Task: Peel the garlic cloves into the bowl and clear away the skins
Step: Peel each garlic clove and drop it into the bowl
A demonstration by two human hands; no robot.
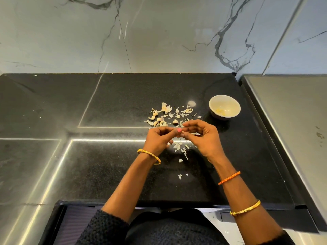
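Pinching something tiny between them, the left hand (pixel 158 139) and the right hand (pixel 200 137) meet fingertip to fingertip above the black counter (pixel 109 165). The thing they pinch is too small and hidden to name, though it looks like a garlic clove. Both hands have curled fingers. A white bowl (pixel 224 107) sits behind the right hand and a bit to its right, with pale peeled bits inside. To the left of the bowl lie unpeeled garlic cloves (pixel 155 117) among many papery skins (pixel 178 112). More skins lie under the hands and nearer the person than the bowl.
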